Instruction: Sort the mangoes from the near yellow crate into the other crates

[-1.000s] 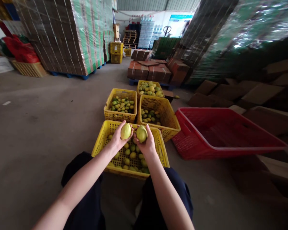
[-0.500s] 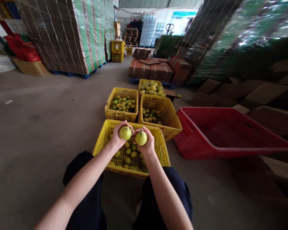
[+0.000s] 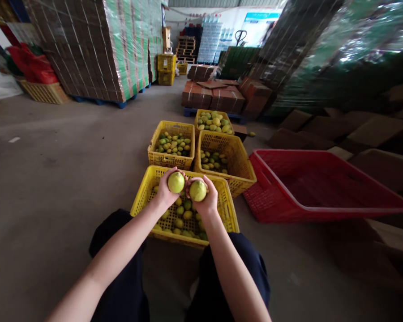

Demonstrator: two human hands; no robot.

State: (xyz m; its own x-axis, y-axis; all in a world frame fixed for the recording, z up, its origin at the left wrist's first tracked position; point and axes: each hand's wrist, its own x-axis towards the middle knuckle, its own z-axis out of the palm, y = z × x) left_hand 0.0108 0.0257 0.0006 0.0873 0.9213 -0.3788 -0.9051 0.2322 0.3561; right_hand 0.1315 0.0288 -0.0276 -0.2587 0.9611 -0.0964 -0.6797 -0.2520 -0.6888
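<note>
Arms converge forward; the left grip cups a lemon, the right grip another lemon, above the nearest crate.

Left fruit: yellow-green, rounded, lemon-like; whole; cupped in left fingers, raised over yellow crate; right fruit: similar yellow-green, rounded, whole; cupped in right fingers, also above crate; fruits side by side, near each other, narrow gap between; markings too small to tell.
</note>
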